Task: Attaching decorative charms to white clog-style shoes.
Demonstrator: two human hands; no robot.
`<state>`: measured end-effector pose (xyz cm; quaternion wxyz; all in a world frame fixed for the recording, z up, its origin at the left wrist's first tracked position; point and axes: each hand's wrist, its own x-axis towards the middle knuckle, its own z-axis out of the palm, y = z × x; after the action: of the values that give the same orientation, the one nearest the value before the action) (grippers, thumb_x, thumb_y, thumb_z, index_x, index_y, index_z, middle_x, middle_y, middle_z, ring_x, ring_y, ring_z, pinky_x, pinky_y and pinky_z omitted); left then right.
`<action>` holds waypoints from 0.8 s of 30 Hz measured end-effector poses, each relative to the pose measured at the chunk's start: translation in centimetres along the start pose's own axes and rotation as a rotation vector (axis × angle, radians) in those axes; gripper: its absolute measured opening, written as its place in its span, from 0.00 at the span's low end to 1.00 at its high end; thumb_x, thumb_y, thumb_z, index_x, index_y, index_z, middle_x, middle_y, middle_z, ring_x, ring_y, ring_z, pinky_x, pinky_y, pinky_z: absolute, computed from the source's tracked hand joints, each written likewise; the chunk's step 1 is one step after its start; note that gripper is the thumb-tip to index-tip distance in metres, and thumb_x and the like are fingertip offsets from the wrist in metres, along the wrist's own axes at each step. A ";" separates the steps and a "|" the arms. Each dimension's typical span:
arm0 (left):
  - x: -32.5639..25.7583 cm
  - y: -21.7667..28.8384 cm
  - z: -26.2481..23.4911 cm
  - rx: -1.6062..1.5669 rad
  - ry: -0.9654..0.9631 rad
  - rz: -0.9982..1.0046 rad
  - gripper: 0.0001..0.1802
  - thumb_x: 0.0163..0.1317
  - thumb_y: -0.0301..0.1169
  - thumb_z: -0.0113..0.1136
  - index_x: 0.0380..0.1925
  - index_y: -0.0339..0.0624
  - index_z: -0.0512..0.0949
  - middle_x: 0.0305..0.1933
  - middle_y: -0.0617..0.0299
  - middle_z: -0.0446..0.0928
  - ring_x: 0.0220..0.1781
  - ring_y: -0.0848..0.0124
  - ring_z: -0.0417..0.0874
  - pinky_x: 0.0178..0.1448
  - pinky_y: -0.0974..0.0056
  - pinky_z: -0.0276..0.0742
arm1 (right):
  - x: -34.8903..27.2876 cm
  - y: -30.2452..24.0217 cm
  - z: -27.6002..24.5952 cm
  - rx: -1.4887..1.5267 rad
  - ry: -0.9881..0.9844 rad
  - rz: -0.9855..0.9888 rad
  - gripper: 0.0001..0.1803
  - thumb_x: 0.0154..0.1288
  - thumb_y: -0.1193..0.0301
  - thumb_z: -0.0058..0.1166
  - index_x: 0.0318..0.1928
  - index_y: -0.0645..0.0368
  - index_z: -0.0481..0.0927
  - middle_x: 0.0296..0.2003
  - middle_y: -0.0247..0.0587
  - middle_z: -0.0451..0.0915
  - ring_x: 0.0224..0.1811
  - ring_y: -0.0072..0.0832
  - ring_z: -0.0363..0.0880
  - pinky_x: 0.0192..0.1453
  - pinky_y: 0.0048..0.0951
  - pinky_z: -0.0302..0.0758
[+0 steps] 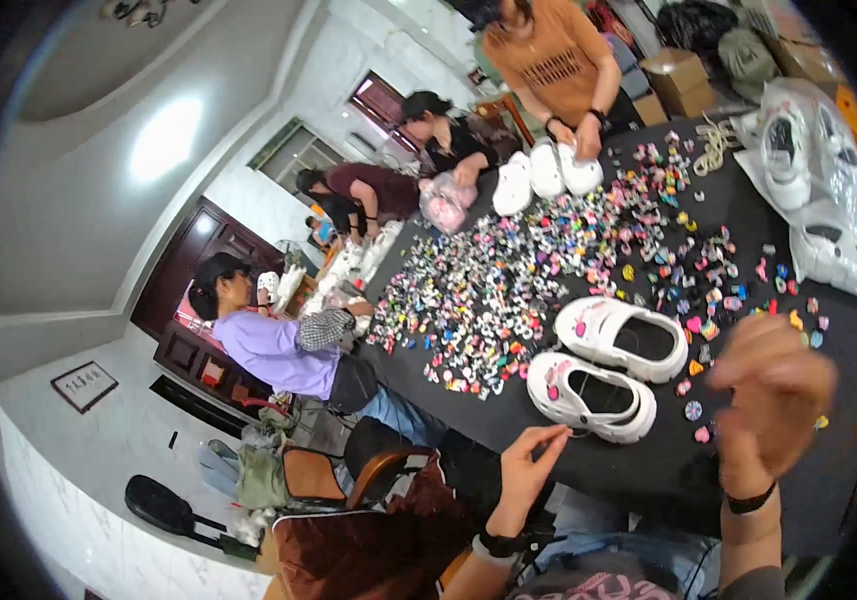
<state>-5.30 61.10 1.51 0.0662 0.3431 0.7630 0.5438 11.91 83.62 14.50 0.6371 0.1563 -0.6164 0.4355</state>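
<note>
The shoes (596,331) look smooth, matt plastic; the charms (493,300), glossy plastic; the table (668,470), matt cloth; the bag (848,205) toward two o'clock, shiny, crinkled plastic.

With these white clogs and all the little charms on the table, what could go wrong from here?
The left hand is close to the nearer clog and might nudge it toward the edge of the table. The charms lie loose and crowded, so some may scatter.
</note>
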 end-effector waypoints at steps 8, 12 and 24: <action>0.4 -1.0 -0.9 -0.374 0.020 -0.229 0.11 0.59 0.16 0.58 0.43 0.28 0.79 0.44 0.54 0.81 0.47 0.69 0.80 0.54 0.69 0.74 | -4.1 5.6 8.1 -0.508 -0.687 0.117 0.10 0.54 0.66 0.60 0.37 0.53 0.79 0.24 0.35 0.76 0.27 0.34 0.78 0.33 0.35 0.70; 0.0 -1.3 -1.3 -0.637 0.045 -0.258 0.12 0.59 0.15 0.57 0.43 0.26 0.77 0.45 0.49 0.80 0.48 0.65 0.81 0.57 0.65 0.76 | -7.3 6.4 10.2 -0.473 -0.820 0.138 0.07 0.54 0.68 0.58 0.34 0.55 0.77 0.23 0.37 0.76 0.25 0.36 0.79 0.26 0.36 0.73; 0.4 -1.0 -3.4 -0.065 0.120 0.078 0.03 0.52 0.19 0.65 0.28 0.34 0.82 0.33 0.59 0.80 0.36 0.72 0.80 0.42 0.69 0.75 | -8.5 6.7 11.6 -0.268 -0.978 0.430 0.13 0.54 0.62 0.63 0.38 0.53 0.83 0.23 0.43 0.80 0.26 0.40 0.80 0.29 0.38 0.74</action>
<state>-7.63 58.48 2.08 0.0105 0.3371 0.7338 0.5898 0.51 75.83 6.64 0.1874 0.1284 -0.9088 0.3501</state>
